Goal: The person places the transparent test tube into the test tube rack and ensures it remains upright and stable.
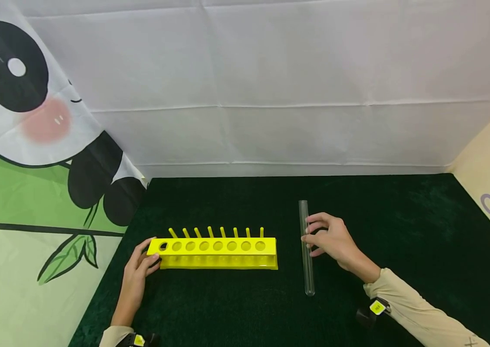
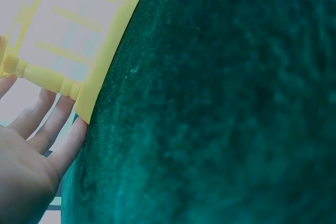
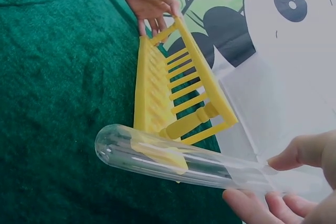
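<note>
In the head view's lower left, we see the left hand (image 1: 137, 272) gripping the left end of a long yellow plastic test-tube rack (image 1: 212, 252), which sits at lower centre on a dark green velvety cloth (image 1: 227, 313). Right of centre, we see the right hand (image 1: 335, 241) pinching a transparent, round-bottomed tube (image 1: 308, 270), well apart from the rack.

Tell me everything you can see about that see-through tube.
The tube is slim, straight and colorless, like glass or clear plastic, with a rounded, closed lower end and no visible stopper. It looks empty. The right hand pinches it around its middle, holding it roughly upright, to the right of the yellow rack and apart from it.
</note>
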Demonstrator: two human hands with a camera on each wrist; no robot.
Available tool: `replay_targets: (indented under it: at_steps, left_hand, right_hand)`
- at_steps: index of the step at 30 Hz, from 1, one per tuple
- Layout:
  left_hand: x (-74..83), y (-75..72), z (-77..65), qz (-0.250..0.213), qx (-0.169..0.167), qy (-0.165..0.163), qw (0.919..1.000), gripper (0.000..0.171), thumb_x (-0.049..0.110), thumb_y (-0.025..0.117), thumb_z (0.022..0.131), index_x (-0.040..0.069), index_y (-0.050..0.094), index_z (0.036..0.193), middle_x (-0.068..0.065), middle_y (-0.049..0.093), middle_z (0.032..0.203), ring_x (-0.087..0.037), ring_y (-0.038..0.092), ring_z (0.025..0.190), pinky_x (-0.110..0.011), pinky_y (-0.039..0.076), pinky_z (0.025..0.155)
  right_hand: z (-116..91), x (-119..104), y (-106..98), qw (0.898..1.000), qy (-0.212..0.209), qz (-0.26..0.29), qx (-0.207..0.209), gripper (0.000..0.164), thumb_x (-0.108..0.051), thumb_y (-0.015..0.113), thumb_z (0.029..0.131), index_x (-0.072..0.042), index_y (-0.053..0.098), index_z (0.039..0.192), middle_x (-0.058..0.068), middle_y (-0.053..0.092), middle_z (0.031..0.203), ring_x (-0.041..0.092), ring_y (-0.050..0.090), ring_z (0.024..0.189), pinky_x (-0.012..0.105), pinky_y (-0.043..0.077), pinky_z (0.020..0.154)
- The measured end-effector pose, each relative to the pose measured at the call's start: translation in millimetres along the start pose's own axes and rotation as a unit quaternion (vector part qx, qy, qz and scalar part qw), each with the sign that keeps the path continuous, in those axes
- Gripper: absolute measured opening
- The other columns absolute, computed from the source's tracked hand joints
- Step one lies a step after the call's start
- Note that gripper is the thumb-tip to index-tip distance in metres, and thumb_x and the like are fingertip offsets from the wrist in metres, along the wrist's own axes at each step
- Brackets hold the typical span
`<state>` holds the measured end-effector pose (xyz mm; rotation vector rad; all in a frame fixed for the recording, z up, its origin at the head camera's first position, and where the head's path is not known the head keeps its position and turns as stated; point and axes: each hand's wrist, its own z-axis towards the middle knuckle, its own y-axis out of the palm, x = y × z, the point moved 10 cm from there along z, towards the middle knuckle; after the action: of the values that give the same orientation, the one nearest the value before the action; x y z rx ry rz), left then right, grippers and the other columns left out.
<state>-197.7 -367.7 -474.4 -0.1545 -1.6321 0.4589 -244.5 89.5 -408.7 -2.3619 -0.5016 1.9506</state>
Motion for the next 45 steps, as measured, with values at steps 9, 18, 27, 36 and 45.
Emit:
replay_targets:
  at_steps: [9, 18, 27, 36, 45]
  left_hand:
    - [-2.0, 2.7, 0.6, -0.002, -0.002, -0.005, 1.0000, 0.052, 0.040, 0.042, 0.101, 0.018, 0.031, 0.147, -0.013, 0.035, 0.144, -0.028, 0.048, 0.118, -0.023, 0.051, 0.085]
    - [-0.3, 5.1, 0.4, 0.002, 0.001, -0.010, 0.9999, 0.052, 0.041, 0.042, 0.100, 0.018, 0.032, 0.146, -0.012, 0.037, 0.142, -0.027, 0.048, 0.117, -0.028, 0.051, 0.086]
    - [-0.5, 8.0, 0.8, 0.003, 0.003, -0.014, 0.9999, 0.052, 0.040, 0.042, 0.100, 0.018, 0.032, 0.146, -0.012, 0.037, 0.143, -0.025, 0.046, 0.120, -0.027, 0.051, 0.087]
    - [1.0, 8.1, -0.6, 0.002, 0.005, -0.015, 0.9999, 0.051, 0.040, 0.042, 0.100, 0.018, 0.032, 0.146, -0.011, 0.037, 0.142, -0.025, 0.046, 0.119, -0.025, 0.051, 0.087]
    - [1.5, 6.8, -0.6, 0.001, 0.006, -0.009, 0.9999, 0.051, 0.039, 0.042, 0.101, 0.018, 0.032, 0.146, -0.011, 0.037, 0.142, -0.026, 0.047, 0.119, -0.025, 0.051, 0.086]
  right_hand:
    - [-1.6, -3.9, -1.8, 1.000, -0.007, 0.002, -0.001, 0.052, -0.003, 0.069, 0.081, 0.000, 0.045, 0.127, 0.020, 0.050, 0.110, 0.027, 0.063, 0.076, 0.041, 0.057, 0.065]
    - [-1.4, -9.1, -3.3, 1.000, -0.015, 0.007, -0.007, 0.052, -0.003, 0.069, 0.081, 0.000, 0.045, 0.127, 0.020, 0.050, 0.111, 0.027, 0.064, 0.078, 0.042, 0.057, 0.066]
    - [1.3, -11.1, -4.4, 1.000, -0.024, 0.010, -0.012, 0.049, -0.003, 0.068, 0.081, -0.001, 0.047, 0.125, 0.020, 0.050, 0.109, 0.029, 0.063, 0.079, 0.041, 0.057, 0.066]
    - [-0.3, -17.6, -4.0, 0.999, -0.047, 0.002, -0.008, 0.046, -0.002, 0.068, 0.080, -0.001, 0.049, 0.122, 0.019, 0.051, 0.107, 0.026, 0.062, 0.079, 0.039, 0.057, 0.067]
    - [-2.8, -23.9, -2.6, 0.998, -0.060, -0.006, -0.003, 0.044, -0.001, 0.068, 0.080, -0.003, 0.050, 0.120, 0.018, 0.052, 0.105, 0.027, 0.062, 0.081, 0.039, 0.057, 0.066]
